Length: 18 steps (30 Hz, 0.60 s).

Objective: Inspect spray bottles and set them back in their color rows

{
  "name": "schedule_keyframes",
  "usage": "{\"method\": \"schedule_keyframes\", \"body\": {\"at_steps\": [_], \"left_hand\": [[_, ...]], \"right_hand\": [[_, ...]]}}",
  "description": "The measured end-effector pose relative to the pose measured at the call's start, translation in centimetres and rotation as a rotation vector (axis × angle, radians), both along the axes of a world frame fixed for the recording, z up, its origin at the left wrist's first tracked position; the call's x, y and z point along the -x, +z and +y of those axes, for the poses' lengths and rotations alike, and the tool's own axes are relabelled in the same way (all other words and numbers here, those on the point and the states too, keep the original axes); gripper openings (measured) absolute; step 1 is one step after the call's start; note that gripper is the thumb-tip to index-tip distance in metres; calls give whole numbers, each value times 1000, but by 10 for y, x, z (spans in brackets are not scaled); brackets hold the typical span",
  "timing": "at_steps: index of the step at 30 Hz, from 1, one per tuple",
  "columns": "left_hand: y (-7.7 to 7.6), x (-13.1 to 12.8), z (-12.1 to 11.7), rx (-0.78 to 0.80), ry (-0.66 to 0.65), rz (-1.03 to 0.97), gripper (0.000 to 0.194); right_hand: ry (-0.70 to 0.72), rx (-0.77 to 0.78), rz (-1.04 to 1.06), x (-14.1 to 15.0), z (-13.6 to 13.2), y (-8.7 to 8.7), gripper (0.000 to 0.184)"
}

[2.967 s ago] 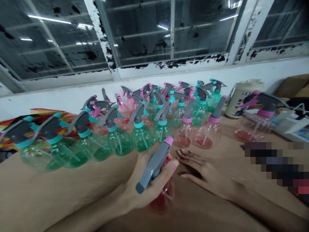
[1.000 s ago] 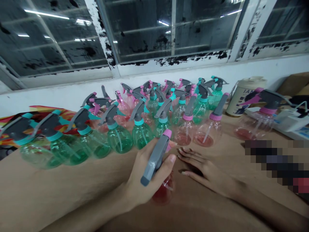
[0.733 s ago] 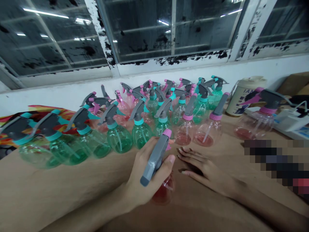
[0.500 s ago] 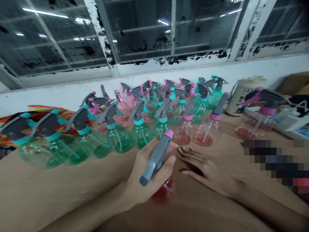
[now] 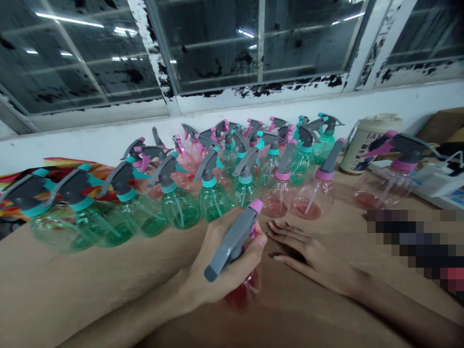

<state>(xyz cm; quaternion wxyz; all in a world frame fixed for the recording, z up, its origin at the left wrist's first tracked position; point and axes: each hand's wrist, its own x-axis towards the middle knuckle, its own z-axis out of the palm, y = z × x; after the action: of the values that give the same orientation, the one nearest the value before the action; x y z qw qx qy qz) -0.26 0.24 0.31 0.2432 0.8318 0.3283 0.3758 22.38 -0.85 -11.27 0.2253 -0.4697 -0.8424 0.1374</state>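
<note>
The left hand is clenched around the neck of a pink translucent plastic spray bottle at lower centre, keeping it upright. The right hand lies released, flat on the brown tabletop just beside it, presumably for support.

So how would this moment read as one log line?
left hand: grips pink spray bottle | right hand: flat on table | behind: rows of bottles

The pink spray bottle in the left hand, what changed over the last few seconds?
Little: the left hand kept its grip on the pink transparent plastic spray bottle, whose grey trigger head only tilted slightly. The right hand stayed flat on the brown table.
</note>
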Motion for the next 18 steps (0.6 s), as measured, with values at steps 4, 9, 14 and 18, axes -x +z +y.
{"method": "schedule_keyframes", "body": {"at_steps": [4, 9, 14, 18], "left_hand": [[2, 1, -1, -11, -6, 9, 15], [3, 1, -1, 14, -54, 8, 15], [-2, 0, 2, -26, -35, -66, 6], [-7, 0, 1, -66, 70, -25, 7]], "right_hand": [[-8, -2, -17, 0, 0, 0, 54], [-13, -10, -25, 0, 0, 0, 54], [-4, 10, -67, 1, 1, 2, 56], [-1, 6, -84, 0, 1, 2, 57]]}}
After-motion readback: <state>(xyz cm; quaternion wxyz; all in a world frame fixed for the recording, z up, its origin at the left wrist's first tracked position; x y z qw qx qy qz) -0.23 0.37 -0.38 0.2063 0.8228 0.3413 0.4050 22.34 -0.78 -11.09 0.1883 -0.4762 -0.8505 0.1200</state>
